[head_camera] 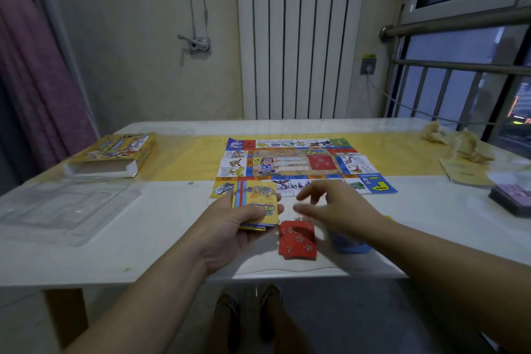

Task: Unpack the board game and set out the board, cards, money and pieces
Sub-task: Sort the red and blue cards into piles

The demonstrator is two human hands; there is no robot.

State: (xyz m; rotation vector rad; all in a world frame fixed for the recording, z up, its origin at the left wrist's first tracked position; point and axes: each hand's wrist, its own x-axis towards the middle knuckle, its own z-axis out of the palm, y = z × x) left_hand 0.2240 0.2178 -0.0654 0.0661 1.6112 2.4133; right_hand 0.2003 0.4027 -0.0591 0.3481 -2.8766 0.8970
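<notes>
The colourful game board [301, 165] lies unfolded in the middle of the white table [143, 253]. My left hand [230, 227] grips a stack of yellow cards [257, 204] just in front of the board's near edge. Beside it, my right hand [336, 207] hovers with fingers spread and blurred, holding nothing. A pile of red cards [297, 240] rests on the table under and between my hands. Under my right wrist lies a blue stack [352, 244], partly hidden. The yellow game box [115, 152] sits open at the far left.
A clear plastic tray insert [66, 204] lies at the left front. A booklet [465, 172], a dark card box [511, 198] and crumpled paper [457, 141] sit at the right. My feet [250, 319] show below the table's front edge.
</notes>
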